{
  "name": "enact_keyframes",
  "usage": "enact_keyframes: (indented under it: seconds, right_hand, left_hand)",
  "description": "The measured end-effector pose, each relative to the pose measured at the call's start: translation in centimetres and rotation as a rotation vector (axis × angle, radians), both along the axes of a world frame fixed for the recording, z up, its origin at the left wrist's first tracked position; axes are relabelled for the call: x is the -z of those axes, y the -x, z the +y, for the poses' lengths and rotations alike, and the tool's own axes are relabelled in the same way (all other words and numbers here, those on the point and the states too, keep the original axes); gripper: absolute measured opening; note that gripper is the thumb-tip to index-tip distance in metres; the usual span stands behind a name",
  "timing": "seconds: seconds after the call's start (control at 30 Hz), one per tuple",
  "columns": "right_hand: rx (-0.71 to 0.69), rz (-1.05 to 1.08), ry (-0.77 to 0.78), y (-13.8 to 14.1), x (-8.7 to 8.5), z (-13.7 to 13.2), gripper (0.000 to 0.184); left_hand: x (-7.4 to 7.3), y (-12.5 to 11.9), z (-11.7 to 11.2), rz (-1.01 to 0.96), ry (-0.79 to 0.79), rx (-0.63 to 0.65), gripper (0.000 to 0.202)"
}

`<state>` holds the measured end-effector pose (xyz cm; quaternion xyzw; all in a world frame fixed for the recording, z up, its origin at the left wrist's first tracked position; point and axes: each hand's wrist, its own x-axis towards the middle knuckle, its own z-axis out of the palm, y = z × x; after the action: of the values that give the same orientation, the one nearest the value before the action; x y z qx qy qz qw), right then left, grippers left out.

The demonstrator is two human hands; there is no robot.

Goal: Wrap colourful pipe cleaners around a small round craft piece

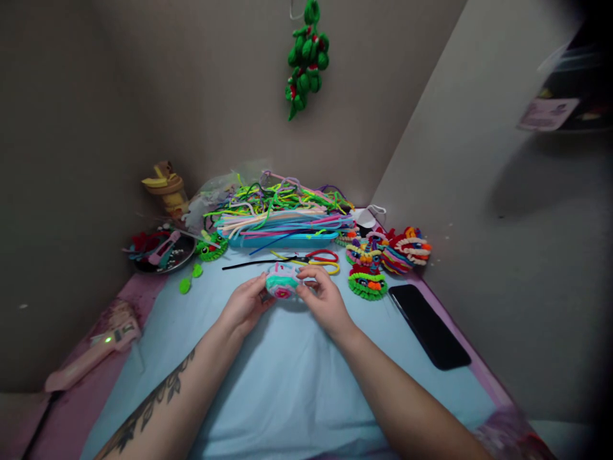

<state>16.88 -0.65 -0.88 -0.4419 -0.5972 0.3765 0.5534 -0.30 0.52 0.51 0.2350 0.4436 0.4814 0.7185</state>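
Between both hands is a small rounded craft piece (282, 282) in white, teal and pink, with a pink spot low on its front; its exact kind is hard to make out. My left hand (246, 305) grips its left side, fingers partly hidden behind it. On the opposite side, the thumb and fingers of my right hand (325, 299) close on its edge. Just behind lie scissors (322, 258) with red and yellow handles and a black pipe cleaner (253, 262). The piece is held low over the light blue cloth (287, 383).
A blue tray (287, 241) heaped with pipe cleaners stands at the back. Colourful pipe-cleaner heads (368, 283) and a black phone (430, 326) are at right. To the left are a dark bowl (184, 255), a green fuzzy head (211, 247) and a pink glue gun (90, 358).
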Motion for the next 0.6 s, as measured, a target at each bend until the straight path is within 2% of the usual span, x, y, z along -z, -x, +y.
enact_keyframes:
  seconds: [0.13, 0.3, 0.37, 0.47, 0.6]
  right_hand:
    - [0.074, -0.105, -0.056, 0.2, -0.5, -0.5, 0.004]
    - [0.072, -0.142, -0.056, -0.1, -0.4, -0.3, 0.009]
    - [0.092, -0.167, -0.054, -0.3, -0.3, -0.1, 0.005]
    - [0.145, -0.22, -0.151, -0.4, -0.4, -0.2, 0.022]
    - [0.133, -0.382, -0.301, 0.0, -0.6, -0.8, 0.015]
  left_hand:
    - [-0.1, -0.6, -0.3, -0.012, -0.005, 0.022, 0.031]
    - [0.2, -0.7, -0.4, 0.021, -0.047, 0.051, 0.034]
    - [0.5, -0.5, -0.2, 0.092, -0.118, 0.039, 0.032]
    - [1.0, -0.3, -0.1, 0.249, -0.254, -0.016, 0.031]
    - [1.4, -0.2, -0.2, 0.411, -0.366, -0.06, 0.028]
